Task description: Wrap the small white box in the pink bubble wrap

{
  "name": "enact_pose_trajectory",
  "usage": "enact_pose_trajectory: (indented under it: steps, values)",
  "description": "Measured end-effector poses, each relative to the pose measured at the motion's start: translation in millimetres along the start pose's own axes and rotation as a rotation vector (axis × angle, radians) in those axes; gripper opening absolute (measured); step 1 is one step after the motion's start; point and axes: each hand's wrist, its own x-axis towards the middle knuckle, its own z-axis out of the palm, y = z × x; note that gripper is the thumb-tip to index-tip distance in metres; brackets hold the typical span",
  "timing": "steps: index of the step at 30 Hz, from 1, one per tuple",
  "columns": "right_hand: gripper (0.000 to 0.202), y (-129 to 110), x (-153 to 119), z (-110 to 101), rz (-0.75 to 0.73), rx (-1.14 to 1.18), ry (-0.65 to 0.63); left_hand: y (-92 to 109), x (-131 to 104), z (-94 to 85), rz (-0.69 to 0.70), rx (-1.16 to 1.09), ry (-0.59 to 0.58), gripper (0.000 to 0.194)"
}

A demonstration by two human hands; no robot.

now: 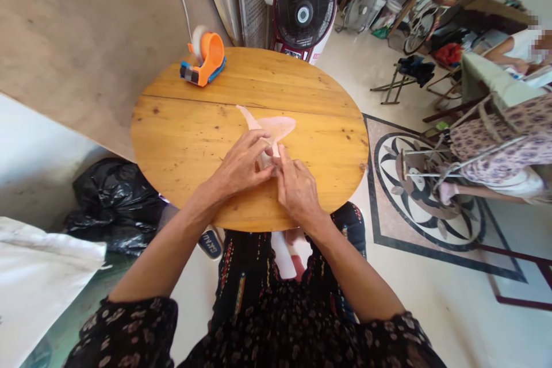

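my left hand (241,167) and my right hand (297,190) are together on a pink sheet (278,125) that lies flat near the middle of the round wooden tabletop (181,144). the fingers of both hands pinch and press the near end of the sheet, where it looks already bunched or folded; the far part spreads out free, with one narrow corner pointing to the far left. so i think the step in hand is folding or creasing this near end. the next move calls for holding the fold down with one hand while the other smooths it, with small pressure, because the sheet looks thin and could slip or tear. an orange tape dispenser (204,59) stands at the far edge, well apart from my hands, and a fan (304,8) is behind the tabletop
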Motion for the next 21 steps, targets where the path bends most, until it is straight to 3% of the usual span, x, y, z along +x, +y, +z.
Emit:
enact_pose_trajectory:
  steps: [3, 5, 8, 15, 21]
  values:
    - [0.058, -1, 0, 3, -0.019, -0.09, -0.008, 9, -6, -2.7, -0.075, 0.072, 0.069, 0.016]
    - [0.06, -2, -1, 3, -0.036, -0.116, -0.007, 18, -12, -4.2, -0.195, 0.086, 0.141, 0.012]
    - [0.063, -4, -2, -1, -0.013, -0.078, -0.019, 28, -18, -3.3, -0.301, 0.022, 0.104, 0.002]
    - [0.07, 10, 11, -23, 0.09, 0.284, -0.117, 38, -3, 9.1, -0.525, 0.01, 0.046, 0.031]
    - [0.074, 28, 28, -40, 0.05, 0.461, -0.253, 43, 12, 7.6, -0.607, 0.062, -0.029, 0.032]
